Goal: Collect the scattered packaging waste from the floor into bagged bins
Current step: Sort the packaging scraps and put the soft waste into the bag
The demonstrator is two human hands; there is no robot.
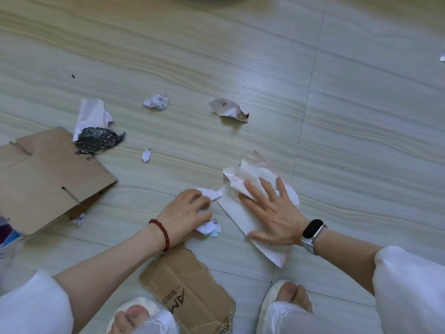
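Left hand (186, 208) clutches crumpled paper scraps (208, 227) on the wood-look floor (240, 68); right hand (269, 210), fingers spread flat, presses a clear plastic bag (255, 189). Cardboard pieces (48, 179) lie nearby.

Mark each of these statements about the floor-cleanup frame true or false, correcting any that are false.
1. The left hand grips crumpled white paper. True.
2. The right hand is a closed fist. False: its fingers are spread flat on a white plastic bag.
3. A torn cardboard piece lies between the feet. True.
4. A bagged bin stands beside the hands. False: none is in view.
5. The dark crumpled wad rests on the flattened cardboard box's edge. True.
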